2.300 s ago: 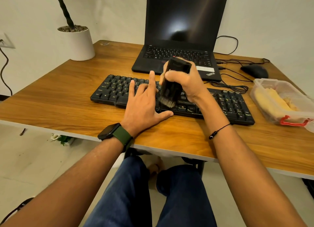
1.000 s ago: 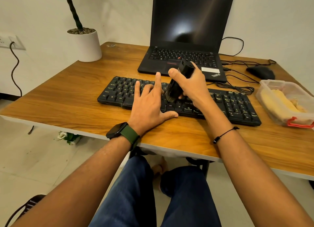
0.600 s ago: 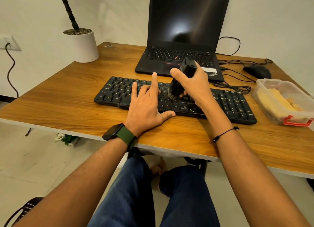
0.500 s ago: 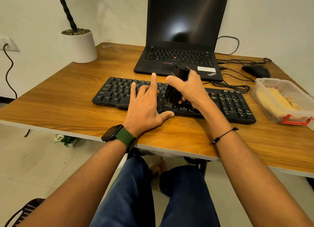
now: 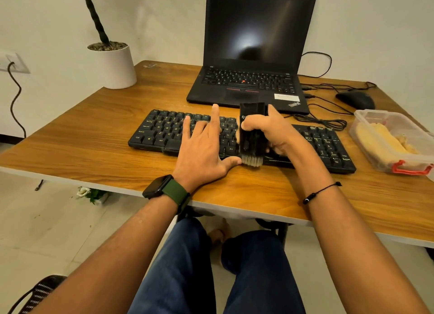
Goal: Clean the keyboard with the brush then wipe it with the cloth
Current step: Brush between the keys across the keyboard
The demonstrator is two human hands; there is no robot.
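A black keyboard point(image 5: 164, 130) lies across the wooden desk point(image 5: 70, 144) in front of me. My left hand point(image 5: 204, 149) rests flat on its middle, fingers spread, thumb on the desk at the front edge. My right hand point(image 5: 277, 135) grips a black brush point(image 5: 252, 135) upright, with its pale bristles at the keyboard's front edge beside my left thumb. A yellow cloth point(image 5: 385, 140) lies inside a clear plastic box point(image 5: 366, 116) at the right.
An open black laptop point(image 5: 249, 83) stands behind the keyboard. A black mouse point(image 5: 355, 100) and cables point(image 5: 324, 123) lie at the back right. A white plant pot point(image 5: 112, 64) stands at the back left corner. The desk's front edge runs just past my wrists.
My right hand has drawn the brush from the keyboard's middle rows toward me, down to its front edge, and stood it upright. My left hand has stayed on the keys.
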